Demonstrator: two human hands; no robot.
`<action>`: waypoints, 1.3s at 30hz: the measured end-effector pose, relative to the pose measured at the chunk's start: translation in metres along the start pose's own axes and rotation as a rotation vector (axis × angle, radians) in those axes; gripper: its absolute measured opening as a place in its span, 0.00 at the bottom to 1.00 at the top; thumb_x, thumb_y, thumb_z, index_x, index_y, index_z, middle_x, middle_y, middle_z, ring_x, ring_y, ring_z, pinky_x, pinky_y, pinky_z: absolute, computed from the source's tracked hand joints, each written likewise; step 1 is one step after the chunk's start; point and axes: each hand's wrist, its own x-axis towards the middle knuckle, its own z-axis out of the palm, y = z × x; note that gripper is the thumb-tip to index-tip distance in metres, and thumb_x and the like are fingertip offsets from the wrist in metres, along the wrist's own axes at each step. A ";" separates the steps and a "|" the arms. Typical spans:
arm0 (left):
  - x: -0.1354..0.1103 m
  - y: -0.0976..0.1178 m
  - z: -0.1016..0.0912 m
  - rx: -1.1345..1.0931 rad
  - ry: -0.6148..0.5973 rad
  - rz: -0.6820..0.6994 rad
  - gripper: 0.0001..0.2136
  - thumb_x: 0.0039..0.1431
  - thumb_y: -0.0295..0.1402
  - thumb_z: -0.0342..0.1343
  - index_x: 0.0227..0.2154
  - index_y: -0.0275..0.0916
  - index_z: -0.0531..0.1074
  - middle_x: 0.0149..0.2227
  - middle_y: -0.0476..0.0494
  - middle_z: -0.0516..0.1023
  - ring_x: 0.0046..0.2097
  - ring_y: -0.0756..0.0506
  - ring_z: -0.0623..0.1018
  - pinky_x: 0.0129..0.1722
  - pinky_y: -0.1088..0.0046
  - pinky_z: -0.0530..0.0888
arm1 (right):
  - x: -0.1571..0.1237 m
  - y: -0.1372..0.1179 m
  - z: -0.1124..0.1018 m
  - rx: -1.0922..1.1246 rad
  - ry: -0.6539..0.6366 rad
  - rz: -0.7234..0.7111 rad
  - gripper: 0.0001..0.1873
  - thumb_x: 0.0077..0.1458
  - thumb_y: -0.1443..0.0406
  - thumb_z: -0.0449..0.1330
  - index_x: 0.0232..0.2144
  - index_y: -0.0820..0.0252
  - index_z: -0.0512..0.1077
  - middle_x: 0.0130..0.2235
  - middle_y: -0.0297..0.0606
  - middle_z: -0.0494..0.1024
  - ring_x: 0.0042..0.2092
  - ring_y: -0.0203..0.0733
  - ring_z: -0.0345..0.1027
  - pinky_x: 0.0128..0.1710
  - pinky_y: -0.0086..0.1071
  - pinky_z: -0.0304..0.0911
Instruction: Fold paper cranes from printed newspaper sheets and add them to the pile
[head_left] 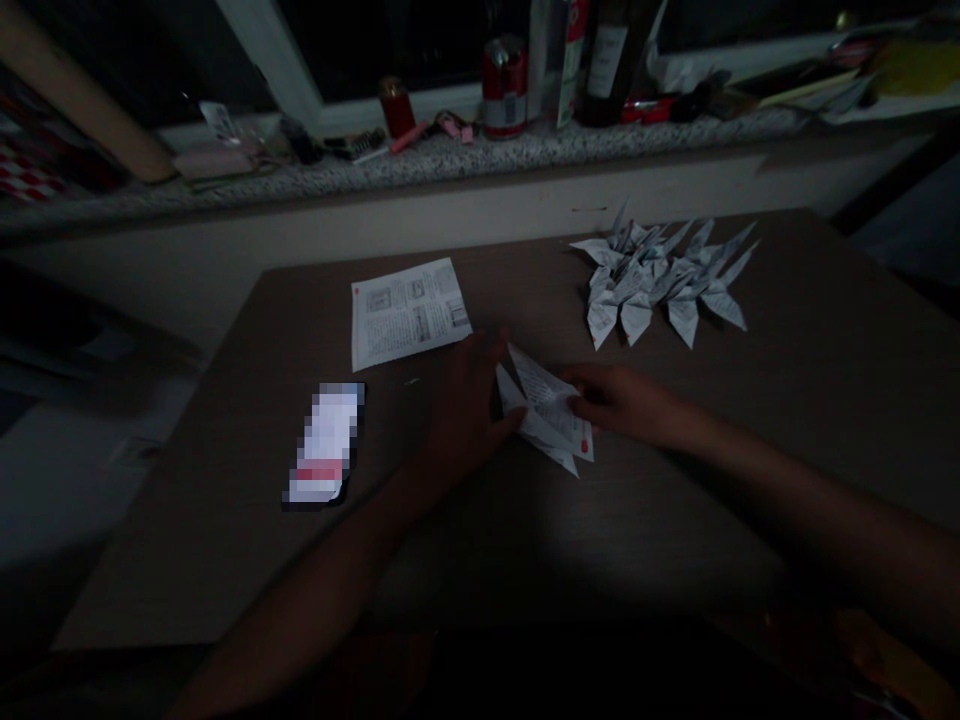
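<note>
In the dim middle of the table is a partly folded sheet of printed paper, with pointed flaps and a small red mark near its lower right corner. My right hand pinches its right side between thumb and fingers. From the left, my left hand holds its other edge, the thumb lying over the paper and the fingers reaching up beside its top point. Just behind my left hand lies a flat printed sheet. Several folded paper pieces with pointed tips sit clustered at the back right.
A phone with a lit, blurred screen lies on the table left of my arm. Behind the table, a granite windowsill carries a red can, a dark bottle, a small red jar and other clutter.
</note>
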 end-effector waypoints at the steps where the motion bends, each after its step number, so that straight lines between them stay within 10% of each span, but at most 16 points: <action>1: 0.000 0.000 -0.002 0.061 -0.015 0.055 0.44 0.59 0.35 0.68 0.73 0.48 0.50 0.73 0.35 0.50 0.74 0.31 0.53 0.70 0.46 0.60 | 0.001 -0.002 -0.001 -0.049 0.001 -0.011 0.17 0.61 0.68 0.57 0.51 0.61 0.76 0.37 0.40 0.83 0.34 0.43 0.77 0.33 0.33 0.67; 6: 0.003 0.000 -0.007 0.144 -0.055 0.140 0.20 0.63 0.36 0.64 0.57 0.42 0.72 0.70 0.37 0.60 0.72 0.33 0.59 0.72 0.48 0.56 | 0.005 -0.011 -0.001 -0.211 -0.022 -0.035 0.18 0.60 0.69 0.59 0.52 0.59 0.77 0.38 0.40 0.84 0.36 0.44 0.77 0.35 0.32 0.64; 10: 0.004 -0.001 -0.007 0.025 -0.156 0.054 0.06 0.68 0.34 0.58 0.44 0.39 0.75 0.56 0.39 0.74 0.57 0.38 0.75 0.58 0.59 0.71 | 0.007 -0.012 0.003 -0.265 0.004 -0.075 0.19 0.61 0.69 0.60 0.54 0.58 0.77 0.44 0.44 0.85 0.41 0.49 0.79 0.39 0.35 0.66; 16: 0.002 0.001 -0.004 -0.075 -0.318 -0.028 0.05 0.70 0.34 0.54 0.43 0.42 0.73 0.44 0.45 0.77 0.43 0.43 0.77 0.43 0.67 0.72 | 0.008 -0.008 0.011 -0.279 0.043 -0.119 0.13 0.63 0.68 0.59 0.49 0.56 0.78 0.45 0.43 0.84 0.44 0.50 0.79 0.42 0.36 0.66; 39: 0.001 -0.007 -0.004 -0.212 -0.458 0.072 0.08 0.68 0.28 0.53 0.47 0.43 0.72 0.50 0.44 0.75 0.50 0.43 0.77 0.50 0.67 0.72 | -0.006 0.000 0.018 -0.140 0.050 -0.282 0.14 0.72 0.56 0.53 0.44 0.57 0.74 0.41 0.42 0.78 0.42 0.45 0.74 0.42 0.37 0.65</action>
